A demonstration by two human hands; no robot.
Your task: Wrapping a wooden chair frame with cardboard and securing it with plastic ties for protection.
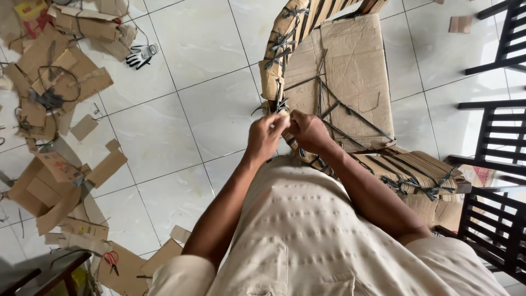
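Observation:
A chair wrapped in brown cardboard (350,66) stands in front of me, its pieces bound with dark plastic straps (356,115). My left hand (265,136) and my right hand (308,130) meet at the chair's near left corner, fingers pinched together on a strap end at a knot. What exactly lies between the fingertips is hidden by the hands. My pale shirt fills the lower middle of the view.
Cardboard scraps (49,82) and strap offcuts litter the white tiled floor at left. A work glove (139,55) lies near the top left, red-handled scissors (112,259) at bottom left. Dark wooden chair frames (498,137) stand along the right edge.

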